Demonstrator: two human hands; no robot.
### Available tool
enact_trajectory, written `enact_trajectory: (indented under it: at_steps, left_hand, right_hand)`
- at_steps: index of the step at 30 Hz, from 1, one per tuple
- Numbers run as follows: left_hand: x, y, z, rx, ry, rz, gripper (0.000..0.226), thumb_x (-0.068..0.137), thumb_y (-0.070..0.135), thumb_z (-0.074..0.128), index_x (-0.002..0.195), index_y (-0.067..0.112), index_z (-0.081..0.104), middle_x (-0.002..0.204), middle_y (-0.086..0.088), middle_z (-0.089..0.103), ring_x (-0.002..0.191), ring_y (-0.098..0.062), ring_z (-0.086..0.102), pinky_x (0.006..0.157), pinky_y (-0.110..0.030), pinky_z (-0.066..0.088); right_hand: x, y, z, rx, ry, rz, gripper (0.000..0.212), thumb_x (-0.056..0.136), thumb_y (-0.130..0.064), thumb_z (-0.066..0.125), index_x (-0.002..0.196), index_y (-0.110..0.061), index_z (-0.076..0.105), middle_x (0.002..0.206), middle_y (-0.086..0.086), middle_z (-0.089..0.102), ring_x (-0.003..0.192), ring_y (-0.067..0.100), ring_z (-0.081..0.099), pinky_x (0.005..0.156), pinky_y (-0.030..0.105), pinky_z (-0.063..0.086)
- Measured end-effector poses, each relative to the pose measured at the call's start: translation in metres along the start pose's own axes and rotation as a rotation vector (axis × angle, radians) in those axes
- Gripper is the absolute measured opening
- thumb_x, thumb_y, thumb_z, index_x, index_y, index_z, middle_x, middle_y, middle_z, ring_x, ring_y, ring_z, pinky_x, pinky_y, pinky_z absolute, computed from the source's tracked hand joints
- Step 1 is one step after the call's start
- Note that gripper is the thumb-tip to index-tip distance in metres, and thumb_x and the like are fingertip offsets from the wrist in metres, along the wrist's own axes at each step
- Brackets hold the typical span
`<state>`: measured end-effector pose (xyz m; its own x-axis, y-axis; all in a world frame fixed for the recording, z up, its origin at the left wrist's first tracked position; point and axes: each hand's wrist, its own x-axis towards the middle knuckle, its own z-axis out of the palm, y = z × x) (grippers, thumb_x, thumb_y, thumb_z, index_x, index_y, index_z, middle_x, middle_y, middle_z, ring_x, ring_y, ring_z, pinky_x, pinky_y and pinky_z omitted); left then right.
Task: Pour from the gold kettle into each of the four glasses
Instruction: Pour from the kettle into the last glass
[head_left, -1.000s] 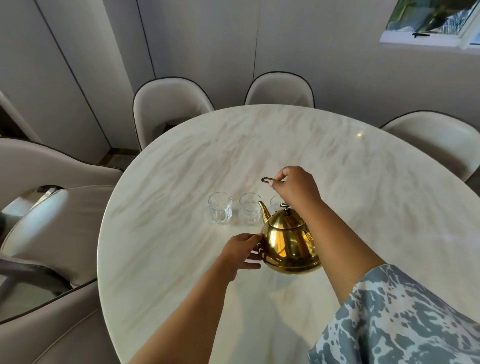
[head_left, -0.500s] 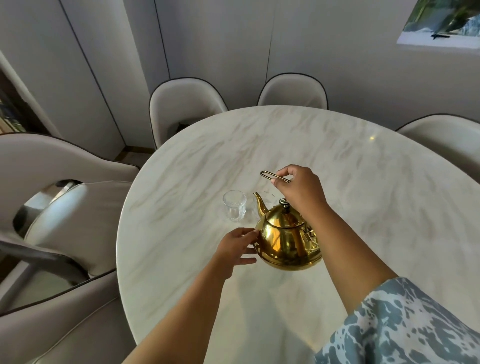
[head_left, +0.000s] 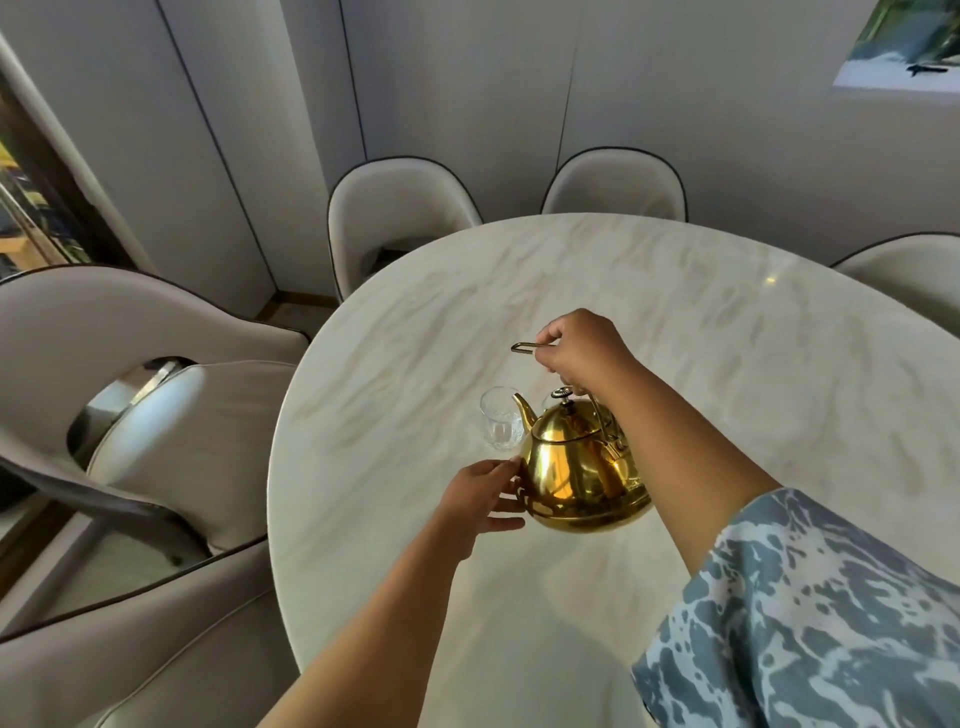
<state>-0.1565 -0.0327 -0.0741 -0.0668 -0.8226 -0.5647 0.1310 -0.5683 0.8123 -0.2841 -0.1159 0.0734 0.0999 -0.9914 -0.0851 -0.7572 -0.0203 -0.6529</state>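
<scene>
A shiny gold kettle (head_left: 576, 467) hangs just above the marble table (head_left: 395, 519), spout pointing away and to the left. My right hand (head_left: 584, 345) grips its thin wire handle from above. The fingertips of my left hand (head_left: 480, 496) press against the kettle's lower left side. One clear ribbed glass (head_left: 501, 418) stands just left of the spout tip. Only the rim of a second glass (head_left: 549, 400) shows behind the kettle's lid. The other glasses are hidden by the kettle and my right arm.
Beige padded chairs ring the round table: two at the far edge (head_left: 400, 218) (head_left: 615, 182), one at the right (head_left: 914, 270), and large ones at the left (head_left: 130, 332). A grey panelled wall stands behind.
The kettle has shifted left across the row of glasses, hiding two that showed a second ago; its spout now sits beside the leftmost glass. Both hands stay on the kettle.
</scene>
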Motion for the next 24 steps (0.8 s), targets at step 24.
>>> enact_trajectory:
  at_steps: [24]
  left_hand:
    - [0.001,0.009,-0.004,-0.004,-0.003,-0.026,0.039,0.095,0.037,0.056,0.116,0.005,0.066,0.095,-0.014,0.067,0.086,-0.028,0.067,0.085,-0.048,0.060]
  right_hand:
    - [0.030,-0.011,0.011,-0.300,0.038,0.009,0.026,0.091,-0.016,0.059,0.106,0.002,0.071,0.081,0.013,0.067,0.060,0.026,0.056,0.073,0.039,0.059]
